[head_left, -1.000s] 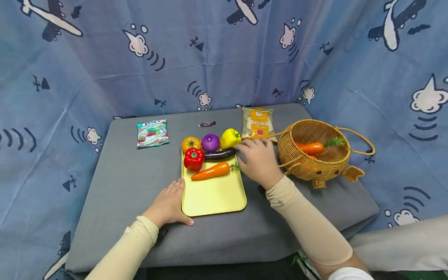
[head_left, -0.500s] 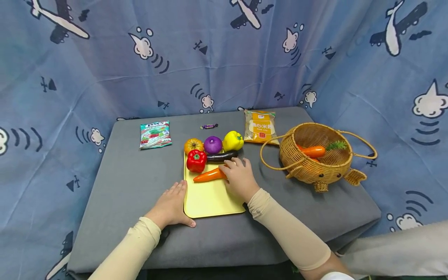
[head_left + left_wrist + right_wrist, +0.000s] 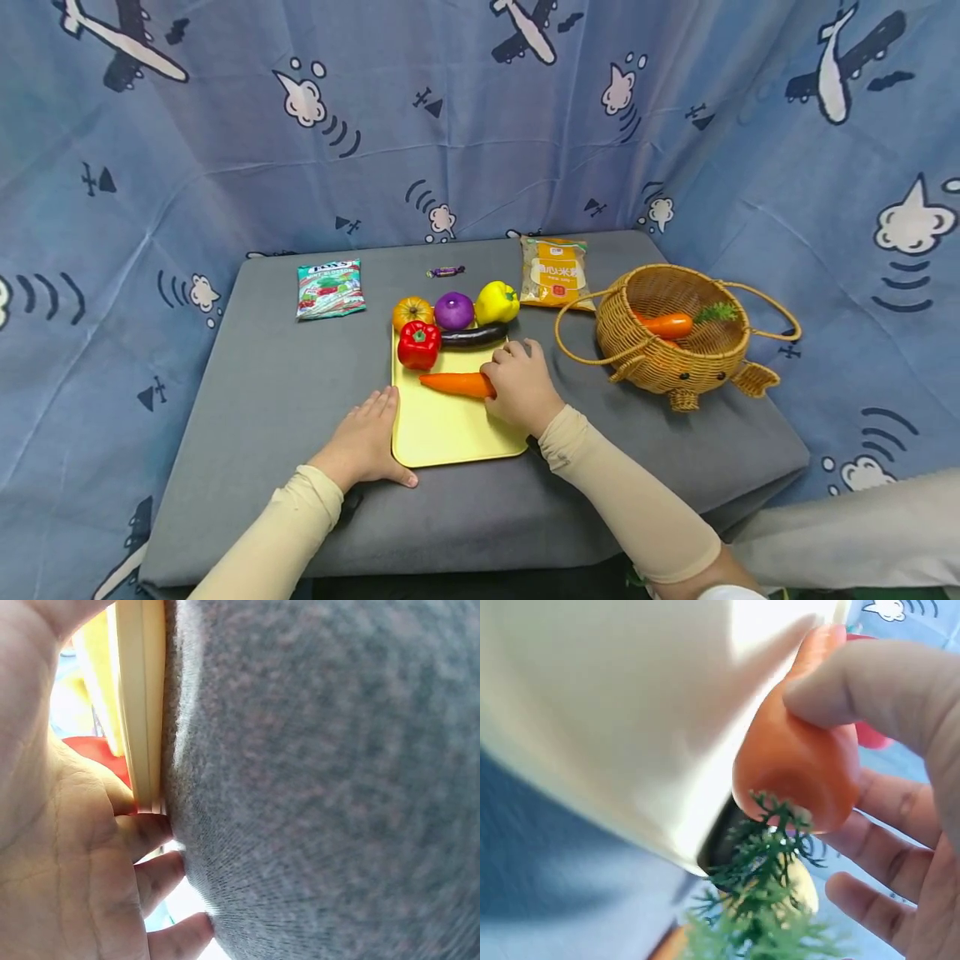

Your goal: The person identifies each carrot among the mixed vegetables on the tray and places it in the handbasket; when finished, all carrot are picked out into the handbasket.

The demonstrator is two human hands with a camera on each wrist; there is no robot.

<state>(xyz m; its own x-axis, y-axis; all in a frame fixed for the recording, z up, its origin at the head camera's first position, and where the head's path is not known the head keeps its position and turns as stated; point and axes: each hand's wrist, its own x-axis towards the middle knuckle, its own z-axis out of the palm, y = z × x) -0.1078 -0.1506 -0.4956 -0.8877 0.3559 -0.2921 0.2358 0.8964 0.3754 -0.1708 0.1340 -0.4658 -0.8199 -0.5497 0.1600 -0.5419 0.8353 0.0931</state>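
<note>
My right hand (image 3: 521, 387) grips an orange carrot (image 3: 453, 383) by its thick end, over the yellow tray (image 3: 450, 433). In the right wrist view, thumb and fingers pinch the carrot (image 3: 795, 761), its green leafy top (image 3: 757, 900) hanging free. My left hand (image 3: 363, 442) rests along the tray's left edge, fingers extended and thumb at the near corner. The left wrist view shows those fingertips touching the grey cloth beside the tray wall (image 3: 139, 705). A red bell pepper (image 3: 419, 345) and a dark eggplant (image 3: 474, 336) lie at the tray's far part.
Beyond them sit an orange pumpkin (image 3: 412, 312), a purple round vegetable (image 3: 453, 311) and a yellow pepper (image 3: 497, 302). A wicker basket (image 3: 637, 354) with carrots stands right. A teal packet (image 3: 330, 289), a small purple-wrapped candy (image 3: 446, 272) and a yellow grain bag (image 3: 555, 273) lie behind.
My right hand has come from the tray's far right corner toward me and taken hold of the carrot, whose tip has shifted slightly right. My left hand stays at the tray edge.
</note>
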